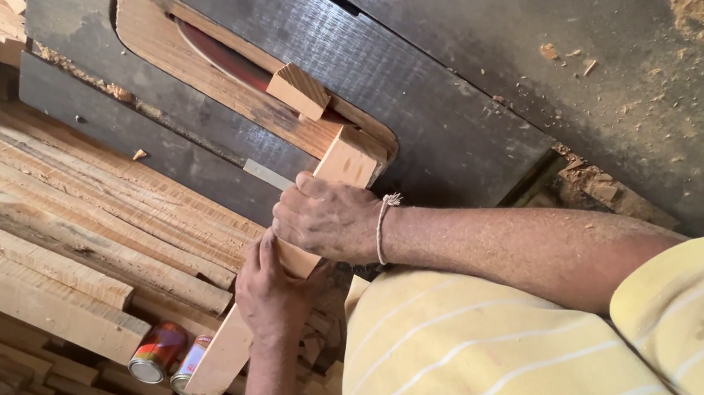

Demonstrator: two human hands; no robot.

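Both my hands grip a long pale wooden strip (349,159) whose far end rests on the dark metal saw table (460,43). My right hand (327,221), with a string band at the wrist, clasps the strip near that end. My left hand (268,294) holds it lower down, and the strip's near end (218,358) sticks out past it. Just beyond the strip's far end a small wooden block (298,91) sits on the oval wooden insert (148,26). A reddish saw blade (220,52) shows in the insert's slot.
Rough-sawn planks (18,218) are stacked thick along the left of the saw table. Two metal cans (157,352) lie on their sides among offcuts below. Sawdust and chips (696,12) lie on the table's right part. My yellow striped shirt (496,355) fills the bottom right.
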